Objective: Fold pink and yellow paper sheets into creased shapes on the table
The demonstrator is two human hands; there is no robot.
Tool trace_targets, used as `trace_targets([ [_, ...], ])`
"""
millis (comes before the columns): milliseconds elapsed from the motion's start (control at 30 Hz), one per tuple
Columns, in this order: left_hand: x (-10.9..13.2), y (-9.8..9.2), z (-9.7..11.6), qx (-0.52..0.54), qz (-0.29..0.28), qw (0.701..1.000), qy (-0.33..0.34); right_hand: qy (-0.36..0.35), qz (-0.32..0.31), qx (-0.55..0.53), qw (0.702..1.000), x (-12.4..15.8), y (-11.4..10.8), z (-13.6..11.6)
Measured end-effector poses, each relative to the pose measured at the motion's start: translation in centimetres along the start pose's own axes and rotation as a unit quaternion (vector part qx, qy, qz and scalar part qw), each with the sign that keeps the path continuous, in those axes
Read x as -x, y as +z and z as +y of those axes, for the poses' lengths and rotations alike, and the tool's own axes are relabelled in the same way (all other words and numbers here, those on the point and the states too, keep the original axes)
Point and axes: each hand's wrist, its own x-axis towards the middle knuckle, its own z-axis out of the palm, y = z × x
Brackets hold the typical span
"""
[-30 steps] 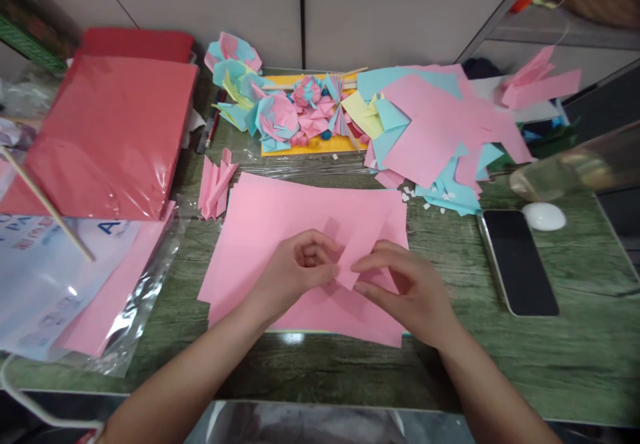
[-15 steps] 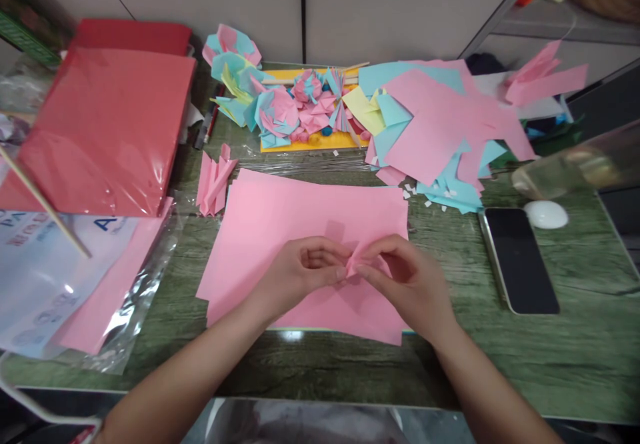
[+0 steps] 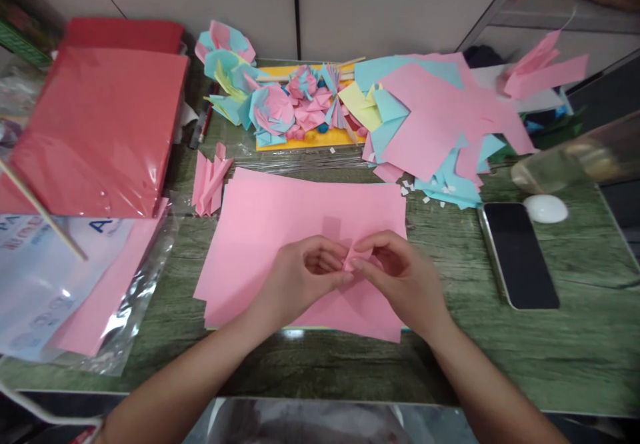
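Right hand [image 3: 411,285] and left hand [image 3: 293,277] have drawn closer, both pinching the pink paper strip [image 3: 352,255], now compacted, suggesting a fold in progress.

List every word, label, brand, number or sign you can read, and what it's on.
"A": large dark letter on the printed plastic paper pack; whatever follows it is unclear.
"PA": same pack, at the left picture edge, possibly cut off.
Too blurred to read: the reddish characters and round marks on that pack, and any print on the green box.
Phone: screen dark, no text visible.
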Motion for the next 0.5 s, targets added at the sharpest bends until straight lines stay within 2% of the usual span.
trace_targets([
  [233, -0.17, -0.40, -0.21, 0.005, 0.008, 1.000, -0.009, 0.019, -0.003, 0.005, 1.000, -0.05, 0.07, -0.13],
  [333, -0.14, -0.39, -0.20, -0.002, 0.014, 1.000, -0.007, 0.027, 0.019, -0.033, 0.999, -0.05, 0.29, -0.15],
  [500, -0.23, -0.38, -0.26, -0.002, 0.007, 1.000, -0.012, 0.045, 0.005, -0.080, 0.996, -0.11, 0.60, -0.22],
])
